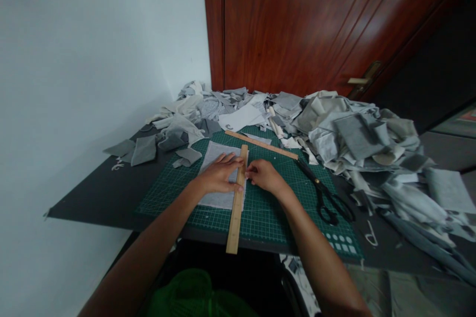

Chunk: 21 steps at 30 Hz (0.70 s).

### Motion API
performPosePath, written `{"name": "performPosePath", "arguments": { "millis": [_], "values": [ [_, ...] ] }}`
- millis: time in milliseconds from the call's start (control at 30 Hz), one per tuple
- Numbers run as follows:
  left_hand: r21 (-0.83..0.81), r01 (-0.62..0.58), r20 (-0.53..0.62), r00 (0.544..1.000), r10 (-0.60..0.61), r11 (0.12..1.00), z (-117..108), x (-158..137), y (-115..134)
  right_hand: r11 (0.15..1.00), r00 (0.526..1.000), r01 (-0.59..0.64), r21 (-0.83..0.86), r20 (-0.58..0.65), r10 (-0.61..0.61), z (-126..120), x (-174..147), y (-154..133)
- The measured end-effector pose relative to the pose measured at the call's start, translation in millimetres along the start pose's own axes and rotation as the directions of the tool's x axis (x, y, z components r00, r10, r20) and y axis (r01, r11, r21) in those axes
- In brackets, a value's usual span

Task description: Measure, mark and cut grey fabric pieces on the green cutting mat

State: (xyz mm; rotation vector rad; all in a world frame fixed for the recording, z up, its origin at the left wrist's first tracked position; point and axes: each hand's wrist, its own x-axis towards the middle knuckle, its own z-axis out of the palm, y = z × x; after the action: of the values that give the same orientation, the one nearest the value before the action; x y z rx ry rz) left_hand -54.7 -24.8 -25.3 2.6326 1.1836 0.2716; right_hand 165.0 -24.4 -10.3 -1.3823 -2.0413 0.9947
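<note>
A wooden ruler [235, 220] lies lengthwise over a light grey piece of fabric [219, 200], its near end jutting past the table's front edge. My left hand [220, 174] is spread on the fabric, with fingertips and thumb pressing on the ruler. Just right of the ruler, my right hand [265, 175] is closed in a pinch by the fabric's edge strip. What its fingertips hold is too small to make out. Fabric and ruler rest on a green cutting mat [269, 218].
Black scissors [323, 189] lie on the mat to the right. A second wooden ruler [262, 145] slants across its far part. Heaped grey and white fabric scraps [357, 133] line the back and right of the dark table [100, 200]. Behind stands a wooden door [290, 24].
</note>
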Motion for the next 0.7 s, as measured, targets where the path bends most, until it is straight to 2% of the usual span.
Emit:
{"name": "performPosePath", "arguments": {
  "millis": [133,200,267,467,567,700],
  "values": [
    [-0.012,0.000,-0.012,1.000,-0.001,1.000,-0.3,-1.0,0.9,0.995,0.981,-0.047,0.089,0.192,0.029,-4.8,-8.0,0.2],
    [-0.019,-0.002,-0.018,1.000,0.002,1.000,-0.3,-1.2,0.9,0.989,0.972,-0.072,0.126,0.230,0.041,-7.0,-7.9,1.6],
    [-0.021,0.003,-0.011,1.000,-0.004,1.000,-0.7,-1.2,1.0,0.985,0.979,-0.088,0.150,0.197,0.057,-8.4,-4.8,3.5],
    [-0.008,0.018,0.013,1.000,-0.018,1.000,-2.4,-0.1,2.3,0.985,0.996,-0.091,0.147,-0.003,0.092,-5.8,7.2,7.5],
    [-0.001,0.012,0.008,1.000,-0.012,1.000,-1.4,0.1,1.9,0.988,0.996,-0.088,0.127,-0.022,0.092,-1.9,7.9,7.2],
    [0.000,0.006,0.005,1.000,-0.006,1.000,0.0,-0.1,0.5,0.991,0.995,-0.098,0.094,0.013,0.097,-0.2,3.9,3.5]
  ]
}}
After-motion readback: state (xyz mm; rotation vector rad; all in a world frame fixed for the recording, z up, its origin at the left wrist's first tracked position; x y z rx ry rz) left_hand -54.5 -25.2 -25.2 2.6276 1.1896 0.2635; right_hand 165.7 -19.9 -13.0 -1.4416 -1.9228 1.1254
